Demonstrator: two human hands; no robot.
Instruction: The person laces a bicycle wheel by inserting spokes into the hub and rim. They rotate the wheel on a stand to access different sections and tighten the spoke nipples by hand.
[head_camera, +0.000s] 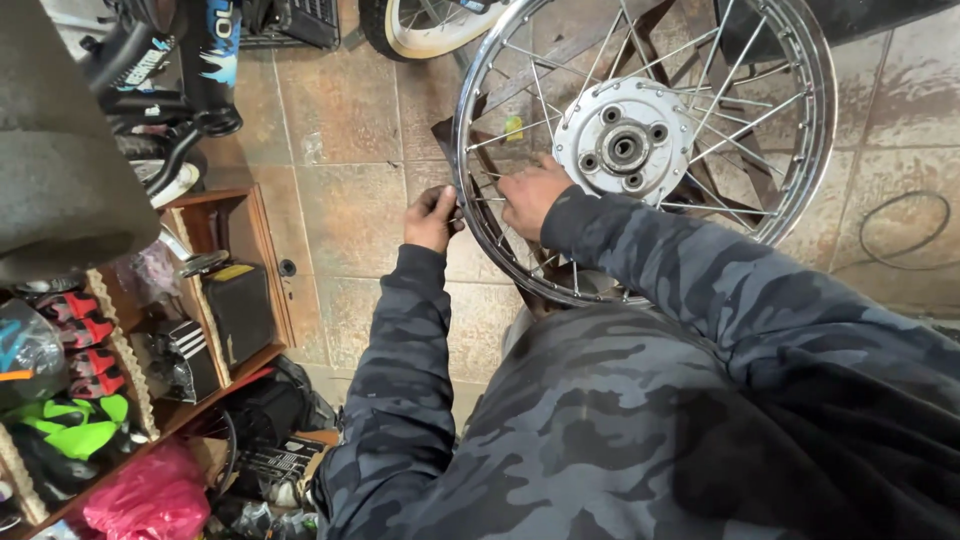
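A chrome spoked wheel with a silver hub lies flat in front of me on a stand. My left hand is closed at the rim's outer left edge, pinching something small and dark there; what it is cannot be made out. Inside the rim, my right hand has its fingers closed on a spoke near the left edge. Both arms wear dark camouflage sleeves.
A wooden shelf at left holds boxes, a dark case and coloured packages. Bicycle parts and a tyre lie at the top. A cable loop rests on the tiled floor at right.
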